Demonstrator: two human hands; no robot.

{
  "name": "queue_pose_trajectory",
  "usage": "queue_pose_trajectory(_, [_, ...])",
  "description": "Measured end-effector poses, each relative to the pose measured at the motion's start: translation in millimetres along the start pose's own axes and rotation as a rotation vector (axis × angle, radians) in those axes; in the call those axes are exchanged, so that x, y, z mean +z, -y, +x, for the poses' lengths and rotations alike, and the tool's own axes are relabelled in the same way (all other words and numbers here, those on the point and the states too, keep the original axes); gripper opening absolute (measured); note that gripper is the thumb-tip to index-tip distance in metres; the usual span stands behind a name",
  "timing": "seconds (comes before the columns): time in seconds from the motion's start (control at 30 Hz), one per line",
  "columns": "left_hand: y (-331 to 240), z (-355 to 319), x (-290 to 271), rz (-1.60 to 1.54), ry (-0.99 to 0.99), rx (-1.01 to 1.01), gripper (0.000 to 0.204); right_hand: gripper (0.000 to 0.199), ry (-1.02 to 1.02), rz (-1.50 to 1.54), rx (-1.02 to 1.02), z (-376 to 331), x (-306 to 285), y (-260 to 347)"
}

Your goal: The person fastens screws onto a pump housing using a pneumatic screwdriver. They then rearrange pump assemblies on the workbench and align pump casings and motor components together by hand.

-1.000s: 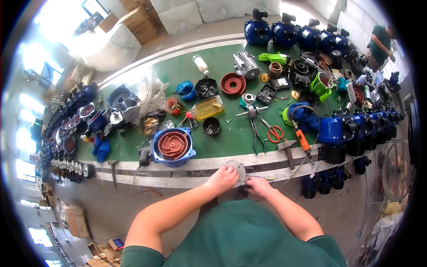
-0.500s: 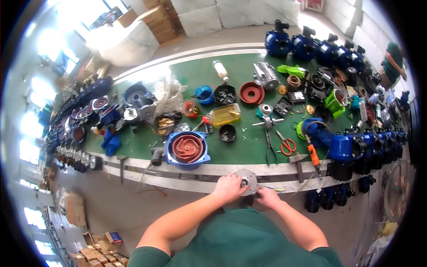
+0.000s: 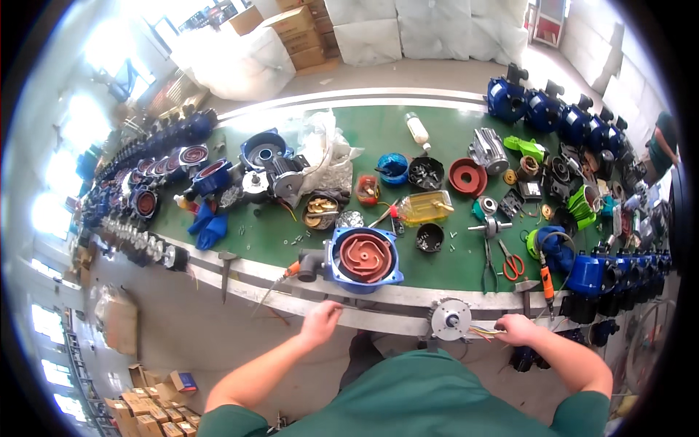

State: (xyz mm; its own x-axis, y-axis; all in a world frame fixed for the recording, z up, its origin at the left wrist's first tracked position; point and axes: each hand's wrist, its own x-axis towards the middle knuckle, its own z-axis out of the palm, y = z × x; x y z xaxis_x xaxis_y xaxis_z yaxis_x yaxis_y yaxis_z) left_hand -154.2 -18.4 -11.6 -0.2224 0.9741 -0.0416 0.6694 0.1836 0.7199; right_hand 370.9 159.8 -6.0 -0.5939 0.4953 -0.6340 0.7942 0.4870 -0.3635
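Observation:
An electric motor with a round silver end plate (image 3: pixel 441 325) and a dark central shaft stands at the bench's front edge, close to my body. Several thin coloured wires (image 3: pixel 483 332) run out from its right side. My right hand (image 3: pixel 517 330) is closed around their ends. To the left of the motor and apart from it, my left hand (image 3: pixel 321 321) hovers in front of the edge with its fingers drawn together; whether something small is in them I cannot make out. A blue pump housing (image 3: pixel 338 264) with a red impeller (image 3: pixel 365 256) sits on the bench between and beyond my hands.
On the green bench (image 3: pixel 306 251) lie pliers (image 3: pixel 489 269), orange-handled scissors (image 3: pixel 512 264), a hammer (image 3: pixel 526 288) and an orange power screwdriver (image 3: pixel 546 280). Another orange tool (image 3: pixel 291 269) lies near the left front edge. Blue pump bodies (image 3: pixel 593 273) line the right side. A person (image 3: pixel 663 142) stands far right.
My left hand has let go of the motor's end plate and moved away to the left. My right hand has shifted outward with the wires. The whole view has turned somewhat to the left.

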Motion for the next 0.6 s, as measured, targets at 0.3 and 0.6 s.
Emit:
queue_pose_trajectory(0.3, [48.3, 234.0, -87.8, 0.238, -0.015, 0.344, 0.016, 0.028, -0.466, 0.585, 0.620, -28.0, 129.7, 38.0])
queue_pose_trajectory(0.6, [94.4, 351.4, -7.5, 1.085, 0.557, 0.769, 0.019, 0.030, -0.445, 1.030, 0.945, -52.1, 295.0, 202.1])
